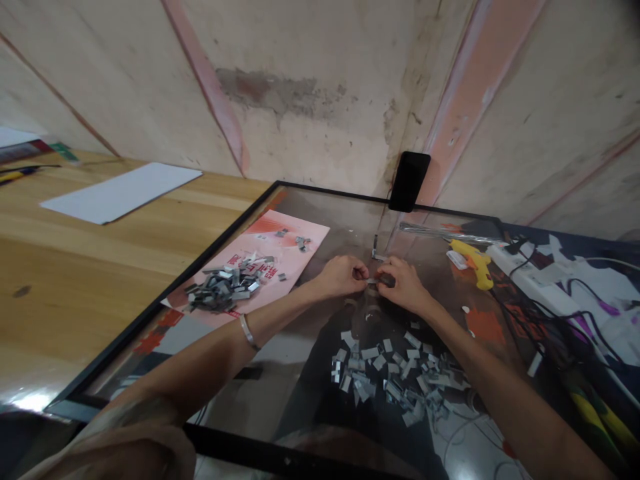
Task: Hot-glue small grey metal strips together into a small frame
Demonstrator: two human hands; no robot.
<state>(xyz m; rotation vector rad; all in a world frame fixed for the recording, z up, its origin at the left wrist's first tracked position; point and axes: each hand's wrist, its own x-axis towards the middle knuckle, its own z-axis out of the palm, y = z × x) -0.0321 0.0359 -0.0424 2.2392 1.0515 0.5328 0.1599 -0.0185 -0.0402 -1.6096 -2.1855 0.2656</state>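
My left hand point(345, 275) and my right hand point(400, 283) meet over the dark glass top point(310, 333). Thumb and fingers of each are pinched around a small silver metal piece point(371, 281) between them, too tiny to make out in detail. Just beyond the fingertips lies a small dark and silver L-shaped piece point(375, 253). Nearer to me, many loose silver pieces point(400, 373) are scattered on the glass. Left of my left hand, a heap of similar pieces point(225, 287) rests on a pink printed sheet point(295, 243).
A black phone point(410, 181) leans upright against the wall at the far edge. On the right are a yellow glue gun point(473, 262), a white power strip point(520, 267) and tangled cables. White paper point(123, 192) lies on the wooden table point(65, 287) at left.
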